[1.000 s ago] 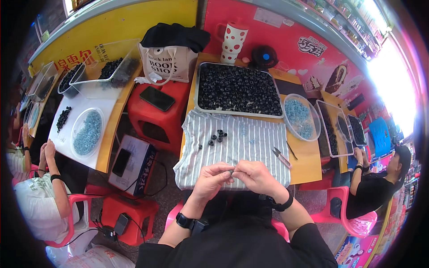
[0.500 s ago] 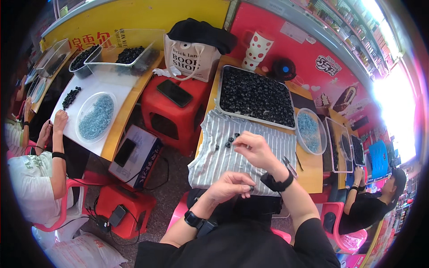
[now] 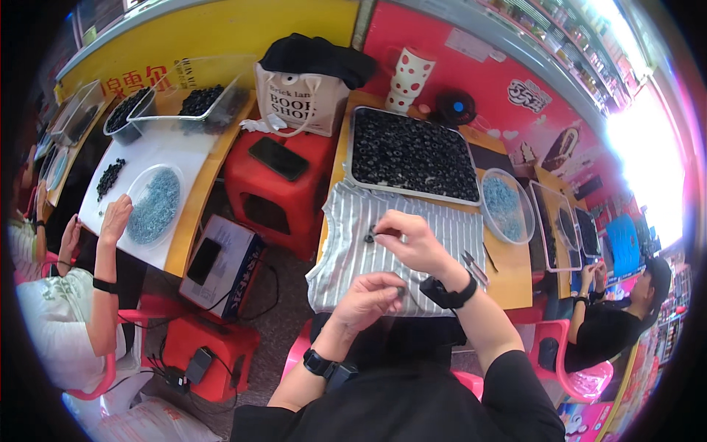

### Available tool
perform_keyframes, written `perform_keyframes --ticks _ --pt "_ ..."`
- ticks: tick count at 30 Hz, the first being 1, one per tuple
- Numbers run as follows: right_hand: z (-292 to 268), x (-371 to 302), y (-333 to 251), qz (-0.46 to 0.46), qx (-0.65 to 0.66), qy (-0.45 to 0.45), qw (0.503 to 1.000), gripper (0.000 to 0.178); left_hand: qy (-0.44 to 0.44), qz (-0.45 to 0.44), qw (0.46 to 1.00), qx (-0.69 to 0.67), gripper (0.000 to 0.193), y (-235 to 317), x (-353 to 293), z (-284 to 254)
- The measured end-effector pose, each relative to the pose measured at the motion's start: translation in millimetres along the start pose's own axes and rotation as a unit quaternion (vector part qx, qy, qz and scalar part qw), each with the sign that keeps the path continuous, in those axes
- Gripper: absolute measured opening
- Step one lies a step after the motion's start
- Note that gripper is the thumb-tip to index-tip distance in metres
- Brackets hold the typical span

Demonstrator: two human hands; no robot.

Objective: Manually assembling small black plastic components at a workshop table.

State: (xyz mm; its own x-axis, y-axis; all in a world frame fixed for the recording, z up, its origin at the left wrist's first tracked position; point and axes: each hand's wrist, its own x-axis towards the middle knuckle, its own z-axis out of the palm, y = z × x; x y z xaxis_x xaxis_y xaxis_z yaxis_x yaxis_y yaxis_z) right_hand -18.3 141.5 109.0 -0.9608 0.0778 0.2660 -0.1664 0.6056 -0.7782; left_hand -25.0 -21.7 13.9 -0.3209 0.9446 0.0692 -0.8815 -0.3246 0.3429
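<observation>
My left hand (image 3: 364, 300) is over the near edge of a grey-and-white striped cloth (image 3: 346, 258). Its thumb and fingers pinch a small dark part (image 3: 401, 292). Farther up the cloth is my right hand (image 3: 411, 241), fingertips closed at a small black ring-like part (image 3: 369, 238); the fingers partly cover it. Behind the cloth, a white-rimmed tray (image 3: 471, 200) is filled with many such black parts. Right of the cloth is a round clear tub (image 3: 527, 234) of tiny pale-blue pieces.
Tweezers (image 3: 475, 268) and a thin dark tool (image 3: 490, 258) lie to the right. A spotted tumbler (image 3: 409, 79) stands behind the tray. Left are a red stool (image 3: 258, 188) bearing a phone (image 3: 278, 159) and a canvas bag (image 3: 309, 103). Co-workers (image 3: 66, 309) sit at neighbouring tables.
Several black parts lay by my right fingertips before; now only one or two show there. My right hand has shifted slightly left and down. The left still pinches its part. The whole view has shifted.
</observation>
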Motion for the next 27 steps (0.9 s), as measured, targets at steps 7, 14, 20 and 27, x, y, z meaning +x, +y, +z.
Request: perform_keyframes --ticks 7,14,20,27 --pt "8.6 -110.1 -15.1 0.143 0.252 0.131 0.948 0.006 0.045 0.047 0.998 0.007 0.022 -7.2 8.0 -2.1" --pt "18.5 -124.4 -16.4 0.085 0.222 0.176 0.955 0.013 0.024 0.047 0.996 0.072 0.019 -12.9 7.2 1.8" --pt "17.0 -124.9 -15.6 0.055 0.139 0.182 0.972 0.012 0.013 0.050 0.994 0.099 0.018 -14.0 8.2 4.6" --pt "18.8 -128.1 -10.5 0.030 0.083 0.177 0.980 0.015 0.015 0.046 0.987 0.152 0.021 -11.8 7.1 6.4"
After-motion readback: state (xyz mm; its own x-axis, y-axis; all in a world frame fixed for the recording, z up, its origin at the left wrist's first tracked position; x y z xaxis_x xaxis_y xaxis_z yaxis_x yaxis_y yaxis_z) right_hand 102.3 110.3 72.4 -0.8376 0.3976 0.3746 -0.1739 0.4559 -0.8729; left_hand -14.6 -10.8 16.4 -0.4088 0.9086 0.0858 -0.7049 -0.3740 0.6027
